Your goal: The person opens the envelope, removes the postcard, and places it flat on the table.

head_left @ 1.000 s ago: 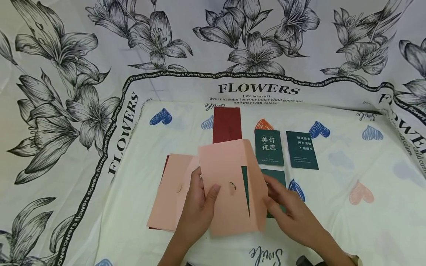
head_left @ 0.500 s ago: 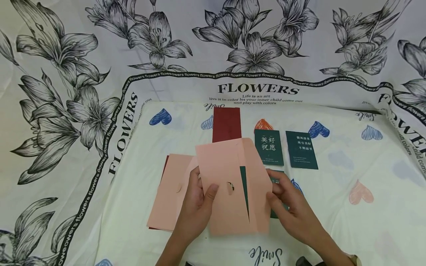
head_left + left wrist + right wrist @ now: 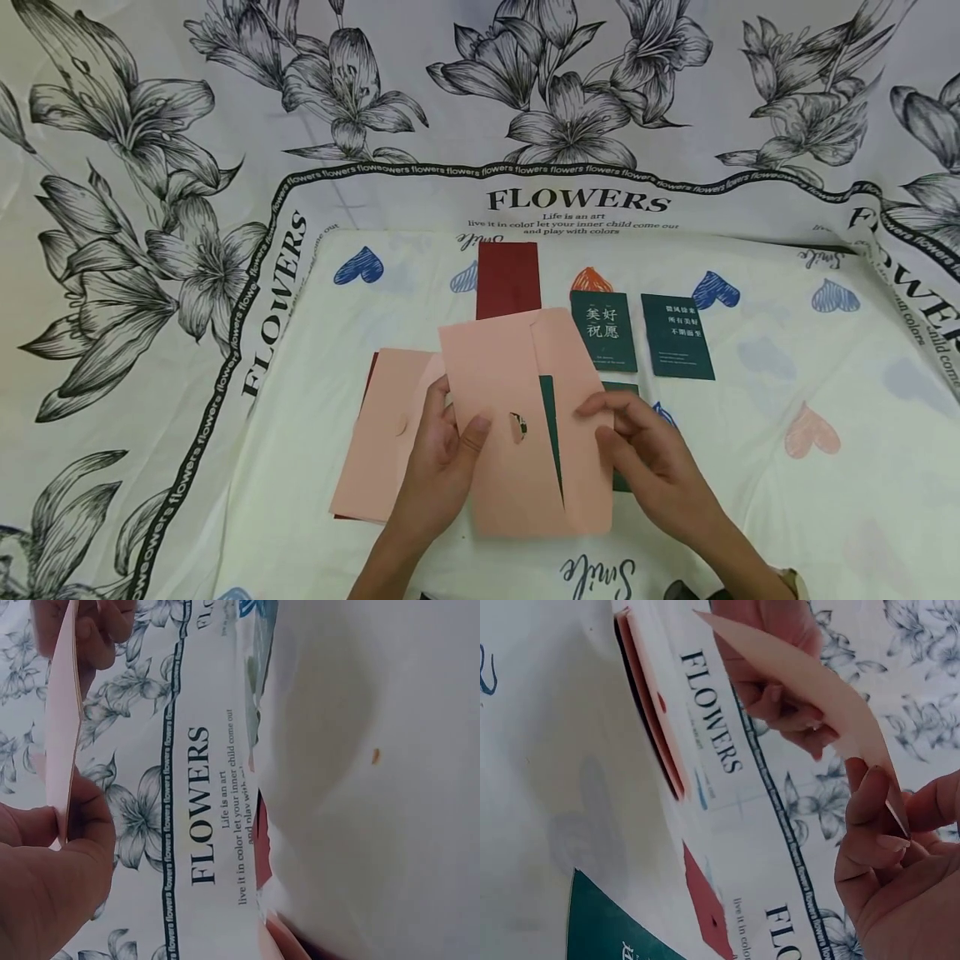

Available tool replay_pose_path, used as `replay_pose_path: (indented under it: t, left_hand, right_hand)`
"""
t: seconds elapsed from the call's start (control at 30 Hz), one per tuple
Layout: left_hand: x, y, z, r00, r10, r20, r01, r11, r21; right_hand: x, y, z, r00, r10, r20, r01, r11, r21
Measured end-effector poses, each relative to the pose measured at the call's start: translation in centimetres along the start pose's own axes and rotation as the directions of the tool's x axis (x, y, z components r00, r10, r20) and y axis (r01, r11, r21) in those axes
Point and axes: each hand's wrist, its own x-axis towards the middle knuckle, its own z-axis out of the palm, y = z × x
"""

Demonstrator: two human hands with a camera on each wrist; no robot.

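Note:
A pink paper envelope point(image 3: 491, 358) is held up over the cloth by both hands in the head view. My left hand point(image 3: 446, 458) grips its left side, thumb on the front and fingers behind. At the right edge, my right hand point(image 3: 652, 454) pinches the flap point(image 3: 585, 467), which is folded over toward the envelope's middle. A narrow dark green wedge point(image 3: 551, 433) shows beside the flap. Left of it is a small curved slit point(image 3: 519, 427). Both wrist views catch the envelope point(image 3: 64, 712) nearly edge-on, with the right hand's fingers point(image 3: 870, 802) at its edge.
More pink envelopes point(image 3: 382, 425) lie to the left, with a dark red edge beneath. Behind stands out a dark red card or envelope point(image 3: 507, 279), partly covered. Green cards with white writing point(image 3: 603, 333) point(image 3: 678, 336) lie right; another green card point(image 3: 622, 482) is mostly hidden.
The flap has come further over, lying flatter against the envelope's front. My right index finger has moved left onto the flap's face. The left hand keeps its grip.

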Motion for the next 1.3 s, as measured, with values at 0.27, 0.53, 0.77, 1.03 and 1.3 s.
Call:
replay_pose_path:
  t: [0.27,0.53,0.77,1.03,1.3]
  left_hand:
    - [-0.3,0.1,1.9,0.991,0.125,-0.046,-0.122,0.990,0.063]
    - [-0.4,0.0,2.7,0.983,0.173,-0.056,-0.163,0.975,0.151]
    - [-0.3,-0.4,2.2,0.985,0.154,-0.075,-0.131,0.960,0.249]
    - [-0.3,-0.3,1.7,0.987,0.129,-0.093,-0.102,0.962,0.253]
    - [-0.4,-0.2,1.6,0.989,0.112,-0.100,-0.083,0.962,0.258]
  right_hand:
    - [0.4,0.1,1.3,0.989,0.000,-0.146,-0.029,0.980,-0.197]
    - [0.6,0.0,2.1,0.974,0.027,-0.226,-0.096,0.949,-0.301]
    - [0.6,0.1,2.0,0.968,0.050,-0.247,-0.127,0.943,-0.306]
    - [0.5,0.0,1.5,0.962,0.042,-0.270,-0.114,0.959,-0.258]
    - [0.4,0.0,1.1,0.957,0.041,-0.286,-0.126,0.949,-0.287]
